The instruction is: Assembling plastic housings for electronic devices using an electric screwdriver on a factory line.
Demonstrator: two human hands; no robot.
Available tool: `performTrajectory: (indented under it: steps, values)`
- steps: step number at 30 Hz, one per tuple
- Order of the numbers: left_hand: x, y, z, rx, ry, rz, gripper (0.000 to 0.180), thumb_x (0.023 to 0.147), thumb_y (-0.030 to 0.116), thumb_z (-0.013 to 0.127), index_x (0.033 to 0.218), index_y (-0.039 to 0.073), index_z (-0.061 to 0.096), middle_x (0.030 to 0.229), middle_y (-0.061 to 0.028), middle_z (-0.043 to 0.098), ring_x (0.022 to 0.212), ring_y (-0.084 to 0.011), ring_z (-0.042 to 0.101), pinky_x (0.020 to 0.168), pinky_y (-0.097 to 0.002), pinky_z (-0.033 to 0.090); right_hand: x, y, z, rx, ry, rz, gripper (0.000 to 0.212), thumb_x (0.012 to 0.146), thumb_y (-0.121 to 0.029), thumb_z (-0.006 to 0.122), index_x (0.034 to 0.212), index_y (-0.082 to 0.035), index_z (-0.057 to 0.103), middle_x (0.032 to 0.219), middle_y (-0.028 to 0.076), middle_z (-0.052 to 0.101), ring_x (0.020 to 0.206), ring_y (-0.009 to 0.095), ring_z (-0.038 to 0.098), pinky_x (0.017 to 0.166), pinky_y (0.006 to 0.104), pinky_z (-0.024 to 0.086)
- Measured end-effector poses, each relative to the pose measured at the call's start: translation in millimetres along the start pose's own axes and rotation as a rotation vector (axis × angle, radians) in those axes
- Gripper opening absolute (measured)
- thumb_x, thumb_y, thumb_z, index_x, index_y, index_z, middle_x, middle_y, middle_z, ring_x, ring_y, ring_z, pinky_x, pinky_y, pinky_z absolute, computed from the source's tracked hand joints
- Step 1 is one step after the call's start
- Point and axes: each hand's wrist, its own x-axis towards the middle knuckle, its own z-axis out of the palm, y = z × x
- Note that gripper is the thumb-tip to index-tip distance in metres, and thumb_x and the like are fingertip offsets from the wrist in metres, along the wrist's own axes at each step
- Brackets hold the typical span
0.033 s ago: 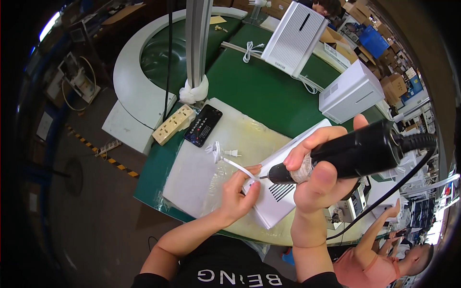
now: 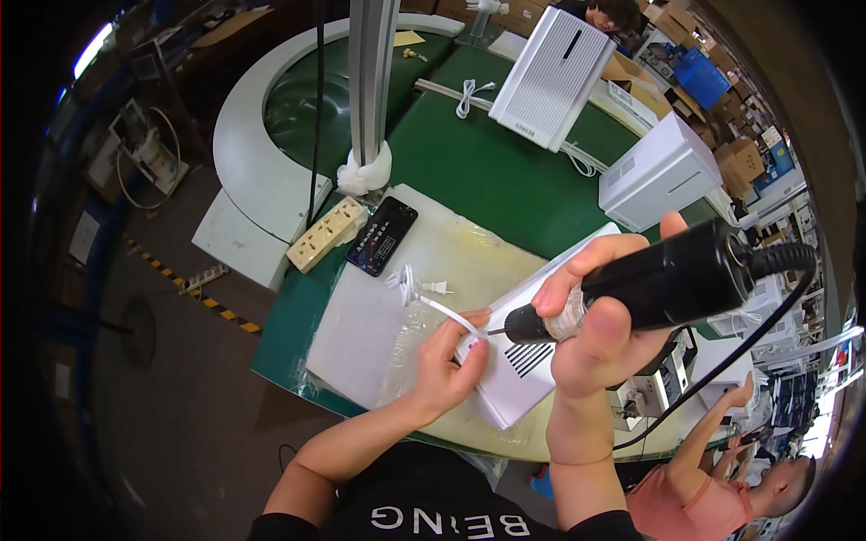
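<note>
My right hand (image 2: 595, 347) is wrapped round a black electric screwdriver (image 2: 672, 278). Its bit points left and down to the end of a white appliance housing (image 2: 508, 397), close to where a white power cord (image 2: 448, 314) comes out. Whether the bit sits in a screw is too small to tell. My left hand (image 2: 448, 368) grips that end of the housing, thumb on the near face and fingers by the cord. The housing lies on its side, with dark vent slots showing. The cord's coil and plug (image 2: 438, 288) rest on the work mat (image 2: 361, 329).
A black phone (image 2: 382, 236) and a cream power strip (image 2: 327, 234) lie at the left, near a metal post (image 2: 370, 86). White appliances (image 2: 552, 77) stand on the green conveyor (image 2: 478, 149) beyond. The screwdriver's black cable (image 2: 722, 370) hangs at the right; a co-worker (image 2: 699, 496) is there.
The screwdriver's rear end and my right hand have shifted very slightly. A white appliance at the far side has moved a little toward me. My left hand stays in place.
</note>
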Motion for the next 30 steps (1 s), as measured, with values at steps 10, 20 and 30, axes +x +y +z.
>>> performTrajectory:
  steps: [10,20,30]
  values:
    - [-28.4,-16.3,2.7,-0.063,-0.056,-0.049,0.051,0.081,0.004,0.056,0.128,-0.005,0.039,0.127,-0.0200,0.047,0.115,-0.0270,0.048,0.097,-0.0379,0.037,-2.1,-47.0,-68.9,-0.076,0.206,-0.216,0.066,0.092,-0.034,0.055,0.138,-0.002,0.021,0.096,0.016,0.057,0.054,0.016,0.055,0.051,0.0273,0.048]
    - [-31.0,-21.0,13.5,-0.127,-0.027,-0.051,0.063,0.085,0.020,0.056,0.134,-0.006,0.025,0.131,-0.0209,0.038,0.119,-0.0286,0.042,0.102,-0.0394,0.032,-114.1,-37.6,-266.7,-1.056,0.924,-0.143,0.044,0.085,-0.002,0.056,0.119,0.007,0.030,0.087,0.016,0.057,0.054,0.015,0.055,0.059,0.0292,0.048]
    - [-35.8,-20.7,12.6,-0.099,0.088,0.002,0.065,0.088,0.034,0.056,0.132,-0.003,0.029,0.129,-0.0198,0.040,0.115,-0.0270,0.044,0.100,-0.0411,0.034,-146.9,-28.0,-269.4,-0.998,0.886,0.112,0.053,0.086,-0.005,0.057,0.129,0.005,0.026,0.086,0.014,0.059,0.061,0.015,0.056,0.055,0.0281,0.047]
